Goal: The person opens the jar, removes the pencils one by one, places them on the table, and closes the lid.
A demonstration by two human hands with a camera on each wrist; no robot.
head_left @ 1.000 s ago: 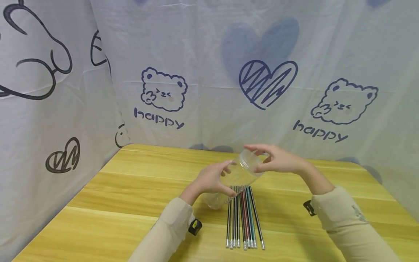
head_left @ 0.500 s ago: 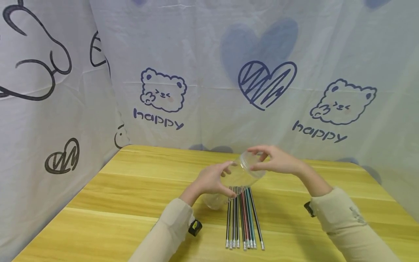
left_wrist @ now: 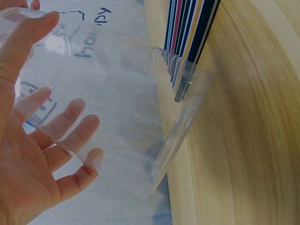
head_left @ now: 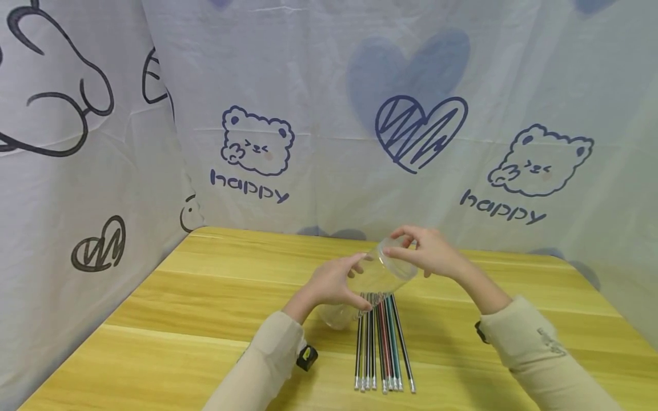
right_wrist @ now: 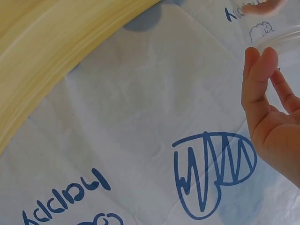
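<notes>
A clear plastic jar (head_left: 374,277) is held tilted above the table, its closed base low on the left and its top end up to the right. My left hand (head_left: 333,281) grips the jar's side, thumb on the near side and fingers behind, as the left wrist view of the hand (left_wrist: 51,154) also shows. At the top end, my right hand (head_left: 429,252) holds the translucent lid (head_left: 402,267) between thumb and fingers. Several pencils (head_left: 382,348) lie side by side beneath, silver eraser ends toward me, their far ends overlapped by the jar.
The wood-grain table (head_left: 195,331) reaches back to a white cloth (head_left: 329,85) printed with hearts, bears and the word happy. Another cloth (head_left: 92,188) hangs along the left side.
My right hand has turned about the jar's top end, its thumb shifting left across the lid and its wrist swinging slightly inward. Left hand, jar and pencils stay almost in place.
</notes>
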